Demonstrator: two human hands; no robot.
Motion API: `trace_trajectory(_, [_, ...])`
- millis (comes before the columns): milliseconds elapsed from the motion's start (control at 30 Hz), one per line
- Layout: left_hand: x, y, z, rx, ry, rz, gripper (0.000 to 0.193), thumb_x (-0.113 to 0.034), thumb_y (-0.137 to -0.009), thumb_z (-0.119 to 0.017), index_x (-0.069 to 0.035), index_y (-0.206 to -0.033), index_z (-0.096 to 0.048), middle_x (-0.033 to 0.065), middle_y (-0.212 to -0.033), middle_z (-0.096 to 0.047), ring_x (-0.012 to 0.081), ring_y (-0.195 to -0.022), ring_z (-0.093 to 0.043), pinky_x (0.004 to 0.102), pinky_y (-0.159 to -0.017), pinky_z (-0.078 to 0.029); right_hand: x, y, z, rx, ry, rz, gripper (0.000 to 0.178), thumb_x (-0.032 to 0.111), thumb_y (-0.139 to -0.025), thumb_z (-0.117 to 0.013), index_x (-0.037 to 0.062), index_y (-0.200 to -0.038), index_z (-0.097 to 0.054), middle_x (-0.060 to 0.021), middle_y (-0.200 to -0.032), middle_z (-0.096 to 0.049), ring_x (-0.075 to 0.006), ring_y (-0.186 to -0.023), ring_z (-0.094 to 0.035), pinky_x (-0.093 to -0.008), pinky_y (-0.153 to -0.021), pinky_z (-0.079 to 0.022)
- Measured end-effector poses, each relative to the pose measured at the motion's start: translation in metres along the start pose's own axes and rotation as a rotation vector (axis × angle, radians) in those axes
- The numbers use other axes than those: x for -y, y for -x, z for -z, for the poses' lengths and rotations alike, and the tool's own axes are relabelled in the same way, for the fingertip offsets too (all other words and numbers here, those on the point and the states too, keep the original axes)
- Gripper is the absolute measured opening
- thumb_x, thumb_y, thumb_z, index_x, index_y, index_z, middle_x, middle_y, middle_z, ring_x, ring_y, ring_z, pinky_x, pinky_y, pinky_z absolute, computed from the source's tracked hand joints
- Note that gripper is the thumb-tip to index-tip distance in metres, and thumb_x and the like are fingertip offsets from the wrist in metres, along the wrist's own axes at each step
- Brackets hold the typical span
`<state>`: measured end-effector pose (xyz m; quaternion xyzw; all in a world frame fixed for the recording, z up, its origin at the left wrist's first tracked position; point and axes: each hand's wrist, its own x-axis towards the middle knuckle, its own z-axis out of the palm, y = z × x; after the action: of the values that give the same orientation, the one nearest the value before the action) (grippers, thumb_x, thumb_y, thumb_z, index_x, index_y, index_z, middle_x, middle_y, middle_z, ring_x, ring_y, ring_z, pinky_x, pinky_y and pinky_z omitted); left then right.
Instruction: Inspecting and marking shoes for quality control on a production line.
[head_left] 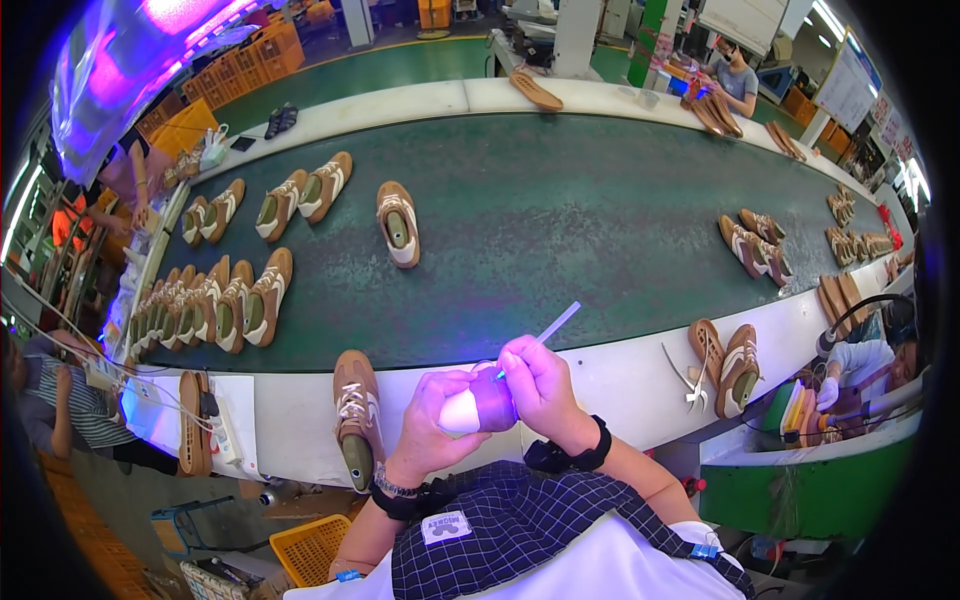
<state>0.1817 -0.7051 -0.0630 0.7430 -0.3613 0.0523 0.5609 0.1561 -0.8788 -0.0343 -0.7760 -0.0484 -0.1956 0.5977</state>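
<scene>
My left hand (432,420) is closed around a shoe (492,405) held in front of me over the near white ledge. Violet light tints it, and my fingers hide much of it; a white part (460,411) shows beside my palm. My right hand (543,385) pinches a slim, pale, translucent stick (558,322), its lower end at the shoe and its upper end pointing up to the right. Just left of my left hand, a brown shoe (354,395) with white laces rests on the ledge. To the right lie a brown sole (706,345), a laced shoe (738,372) and pincers (692,384).
Beyond the ledge stretches a green conveyor belt (560,220) carrying several brown shoes, including a lone one (399,225). A power strip (226,430) and soles (192,420) lie at left. Co-workers sit around the line, one (870,365) at right. A yellow basket (308,548) stands below.
</scene>
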Motion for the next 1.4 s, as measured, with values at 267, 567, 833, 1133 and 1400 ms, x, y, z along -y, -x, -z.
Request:
trace_trajectory(267, [-0.0011, -0.0022, 0.0003, -0.002, -0.004, -0.003, 0.061, -0.012, -0.054, -0.082, -0.004, -0.103, -0.048, 0.0156, -0.106, -0.057, 0.0307, -0.097, -0.057, 0.0382, -0.083, -0.047, 0.0, -0.0033, -0.0003, -0.007, -0.017, 0.002, 0.012, 0.011, -0.09, -0.049, 0.0, -0.087, -0.055, -0.0109, -0.076, -0.059, -0.021, -0.068, -0.059, -0.0309, -0.063, -0.047])
trace_trajectory(567, [0.0004, -0.0026, -0.0014, -0.001, 0.005, 0.004, 0.061, -0.012, -0.053, -0.082, -0.004, -0.104, -0.049, 0.0149, -0.106, -0.058, 0.0309, -0.098, -0.056, 0.0386, -0.084, -0.047, -0.0013, 0.001, 0.0027, -0.013, -0.008, 0.026, 0.011, 0.008, -0.088, -0.049, -0.0006, -0.088, -0.056, -0.0106, -0.076, -0.059, -0.0205, -0.066, -0.058, -0.0304, -0.061, -0.047])
trace_trajectory(833, [-0.0008, -0.0062, -0.0017, -0.003, -0.017, -0.004, 0.062, -0.011, -0.052, -0.082, -0.005, -0.104, -0.048, 0.0151, -0.104, -0.057, 0.0305, -0.098, -0.056, 0.038, -0.084, -0.047, -0.0024, -0.0017, 0.003, -0.028, -0.007, 0.035, 0.011, 0.008, -0.088, -0.049, -0.0006, -0.087, -0.055, -0.0103, -0.075, -0.059, -0.019, -0.066, -0.058, -0.0298, -0.061, -0.047])
trace_trajectory(1133, [0.0001, -0.0069, -0.0025, -0.003, -0.017, 0.002, 0.061, -0.011, -0.053, -0.083, -0.005, -0.103, -0.048, 0.0152, -0.105, -0.057, 0.0301, -0.098, -0.057, 0.0376, -0.084, -0.047, -0.0049, 0.0009, 0.0048, -0.007, -0.024, 0.043, 0.01, 0.008, -0.089, -0.049, 0.0002, -0.088, -0.055, -0.0094, -0.076, -0.059, -0.0183, -0.067, -0.058, -0.029, -0.061, -0.047])
trace_trajectory(1400, [0.0029, -0.0067, -0.0032, -0.006, 0.001, 0.006, 0.061, -0.011, -0.052, -0.083, -0.004, -0.103, -0.049, 0.0148, -0.105, -0.057, 0.0297, -0.1, -0.057, 0.0374, -0.085, -0.047, -0.004, 0.0015, 0.0038, -0.012, -0.054, 0.042, 0.009, 0.008, -0.089, -0.049, 0.0007, -0.088, -0.055, -0.009, -0.076, -0.059, -0.017, -0.068, -0.058, -0.0287, -0.062, -0.047])
